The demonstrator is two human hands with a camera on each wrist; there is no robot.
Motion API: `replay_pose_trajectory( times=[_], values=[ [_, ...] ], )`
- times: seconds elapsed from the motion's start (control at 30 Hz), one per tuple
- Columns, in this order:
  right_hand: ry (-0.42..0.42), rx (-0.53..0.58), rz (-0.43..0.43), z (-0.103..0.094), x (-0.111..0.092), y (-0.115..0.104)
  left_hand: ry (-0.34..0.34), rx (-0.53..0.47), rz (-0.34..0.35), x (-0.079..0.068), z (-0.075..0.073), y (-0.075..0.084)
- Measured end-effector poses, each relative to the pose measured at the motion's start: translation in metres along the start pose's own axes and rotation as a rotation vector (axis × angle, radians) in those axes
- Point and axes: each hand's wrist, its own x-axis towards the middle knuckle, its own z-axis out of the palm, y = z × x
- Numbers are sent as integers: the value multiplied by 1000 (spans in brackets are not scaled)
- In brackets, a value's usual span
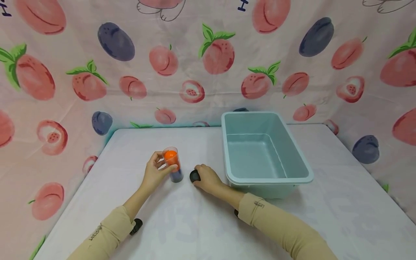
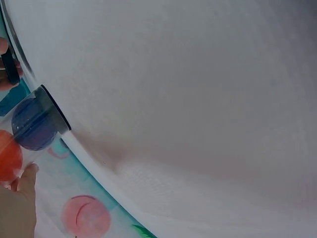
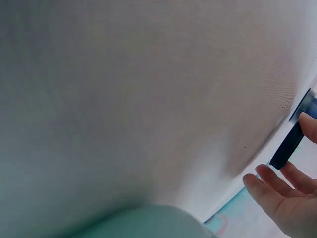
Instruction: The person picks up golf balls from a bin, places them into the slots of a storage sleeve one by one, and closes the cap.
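My left hand (image 1: 155, 174) grips a clear cylindrical container (image 1: 176, 177) that stands on the table. Inside it, an orange ball (image 2: 9, 157) rests above a dark blue ball (image 2: 33, 124), and its base is dark. To the right of the container, my right hand (image 1: 208, 179) pinches a round black lid (image 1: 194, 176) between thumb and fingers. In the right wrist view the lid (image 3: 287, 146) is seen edge-on, tilted. It is apart from the container's open top.
A pale green plastic bin (image 1: 260, 151) stands right of my right hand, close to that forearm. Small black objects show partly beside the left sleeve (image 1: 110, 225) and the right sleeve (image 1: 279, 224). A fruit-printed cloth (image 1: 195, 54) hangs behind the white table (image 1: 188, 224).
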Motion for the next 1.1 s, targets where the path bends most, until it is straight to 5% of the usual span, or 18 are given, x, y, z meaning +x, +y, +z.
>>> replay_pose_trajectory(
  times=[0.57,1.1],
  values=[
    [82,266,-6,-6,-3,-8,-15,-1,26,1,-2,-1],
    [118,781,-18,-6,-3,-22,-29,-6,37,1,-4,-1]
  ],
)
